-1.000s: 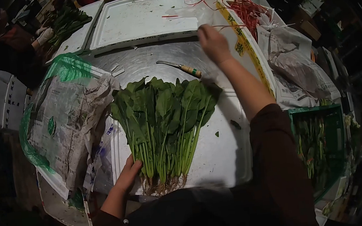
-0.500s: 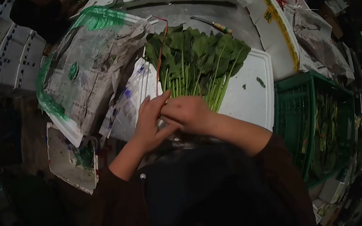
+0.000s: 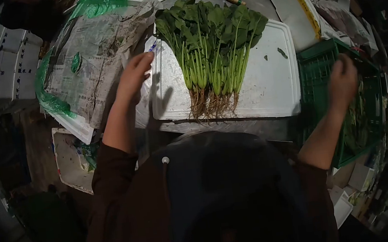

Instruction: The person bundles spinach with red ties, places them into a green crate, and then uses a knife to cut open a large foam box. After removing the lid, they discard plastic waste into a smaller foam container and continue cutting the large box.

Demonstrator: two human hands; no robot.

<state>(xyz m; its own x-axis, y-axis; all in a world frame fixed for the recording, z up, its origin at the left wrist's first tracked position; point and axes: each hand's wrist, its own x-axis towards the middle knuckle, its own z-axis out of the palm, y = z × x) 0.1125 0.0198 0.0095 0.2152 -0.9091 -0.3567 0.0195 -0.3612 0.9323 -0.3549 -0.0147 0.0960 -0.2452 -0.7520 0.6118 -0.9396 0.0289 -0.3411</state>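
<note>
Your left hand, fingers loosely parted, beside the greens; your right hand over green crate, blurred, can't tell grip.

Dim light, dark edges with fisheye distortion

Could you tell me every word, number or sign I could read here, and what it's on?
Nothing reads clearly.
Yellow tape, upper right: dark characters, too blurred.
Newspaper, left: rows of print, too small.
White boxes, far left: dark marks, too blurred.
</note>
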